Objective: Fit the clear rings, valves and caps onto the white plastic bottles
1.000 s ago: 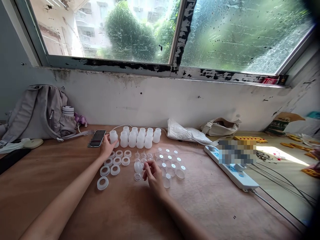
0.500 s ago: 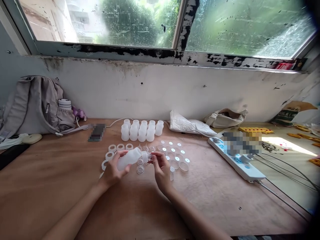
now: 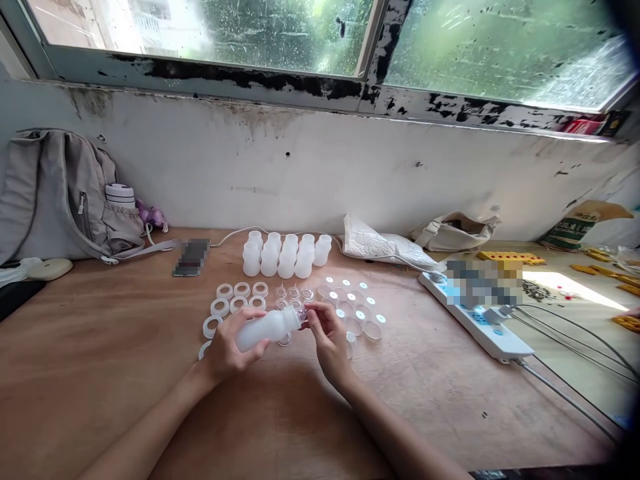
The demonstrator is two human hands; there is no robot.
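Observation:
A frosted white baby bottle (image 3: 267, 329) lies tilted in my left hand (image 3: 227, 347), its threaded mouth pointing right and slightly up. My left fingers wrap its lower body. At that mouth, my right hand (image 3: 327, 337) pinches a small clear piece (image 3: 301, 315) that looks like a bottle nipple; fingers partly hide it, and I cannot tell how far it sits inside. Behind the bottle lie several similar clear nipples (image 3: 293, 293). White screw rings (image 3: 205, 327) are laid out on the left, and clear round caps (image 3: 373, 329) with white dots on the right.
Several frosted bottles (image 3: 286, 265) stand grouped at the back. A phone (image 3: 191, 257) and a grey backpack (image 3: 75, 193) are on the left. To the right lies a white power strip (image 3: 480, 327) with cables, behind which are a white plastic package (image 3: 385, 248) and a beige bag (image 3: 455, 231).
The nipple in my right hand now meets the bottle's mouth more closely. My left hand has turned the bottle slightly flatter. The whole view has shifted a little.

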